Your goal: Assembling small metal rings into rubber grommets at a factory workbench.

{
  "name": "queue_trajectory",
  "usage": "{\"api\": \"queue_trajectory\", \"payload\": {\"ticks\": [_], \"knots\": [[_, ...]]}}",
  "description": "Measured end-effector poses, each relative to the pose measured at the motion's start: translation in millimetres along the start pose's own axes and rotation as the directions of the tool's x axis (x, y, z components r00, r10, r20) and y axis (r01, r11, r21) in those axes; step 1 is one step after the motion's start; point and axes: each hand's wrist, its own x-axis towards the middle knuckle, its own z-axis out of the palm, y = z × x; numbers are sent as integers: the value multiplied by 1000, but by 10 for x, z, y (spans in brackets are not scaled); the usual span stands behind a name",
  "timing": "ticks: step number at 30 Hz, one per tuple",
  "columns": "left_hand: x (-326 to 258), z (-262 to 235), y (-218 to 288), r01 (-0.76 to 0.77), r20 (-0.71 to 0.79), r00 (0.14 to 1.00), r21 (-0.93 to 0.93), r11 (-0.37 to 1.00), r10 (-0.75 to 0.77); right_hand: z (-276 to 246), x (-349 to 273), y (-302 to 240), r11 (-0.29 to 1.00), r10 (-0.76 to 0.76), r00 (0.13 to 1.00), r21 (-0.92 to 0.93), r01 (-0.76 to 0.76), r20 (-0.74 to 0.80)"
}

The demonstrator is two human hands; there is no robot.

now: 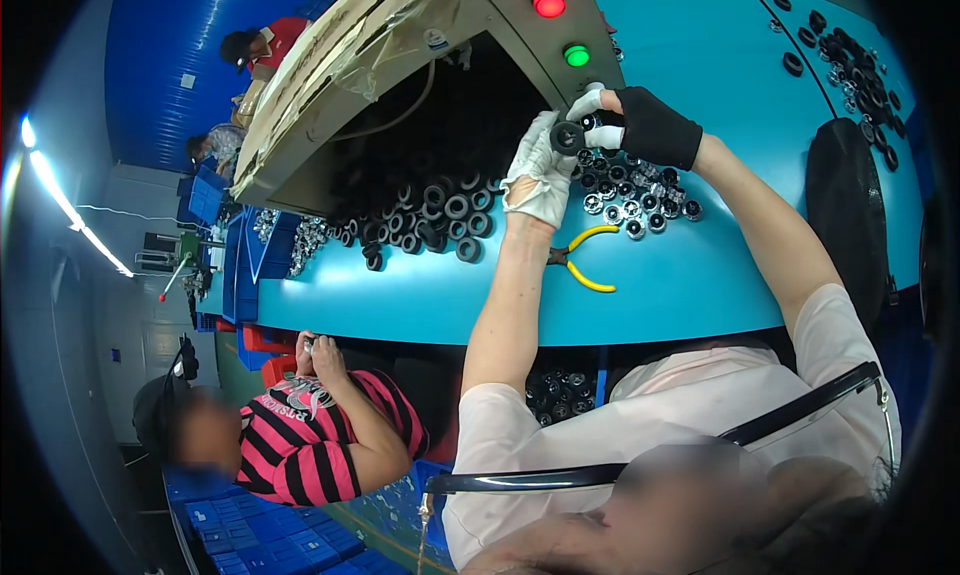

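Observation:
Both my hands meet over the turquoise table, beside the opening of a metal machine. My left hand [540, 170], in a white glove, is closed on a small black rubber tyre [568, 138]. My right hand [640, 127] wears a black glove with white-covered fingertips. Its fingers pinch a small chrome wheel hub [588, 122] right beside the tyre; the fingers partly hide it. Under and beside my hands lies a cluster of chrome hubs with black centres [634, 207]. Yellow-handled pliers [592, 287] rest near my left forearm.
A heap of black tyres [457, 207] spills from the machine [520, 5], which carries a red and a green light. More tyres and hubs [850, 65] lie far right. A co-worker in a striped shirt [330, 425] sits at left. Blue bins [240, 265] stand at the table's left end.

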Motion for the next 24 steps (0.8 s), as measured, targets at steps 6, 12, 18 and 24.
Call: {"api": "queue_trajectory", "payload": {"ticks": [6,12,18,24], "knots": [[-12,-93,-34,-19,26,1000,52,998,17,90,-37,32,999,27,1000,-18,-27,3],[-18,-97,-53,54,-9,998,-30,998,-54,130,-66,99,994,102,995,-46,-101,6],[-44,-103,-70,-145,63,989,205,968,135,130,-70,100,997,79,997,-8,-79,-6],[-63,-82,-97,-92,9,996,95,991,92,224,-57,48,971,171,982,182,-155,-76]]}}
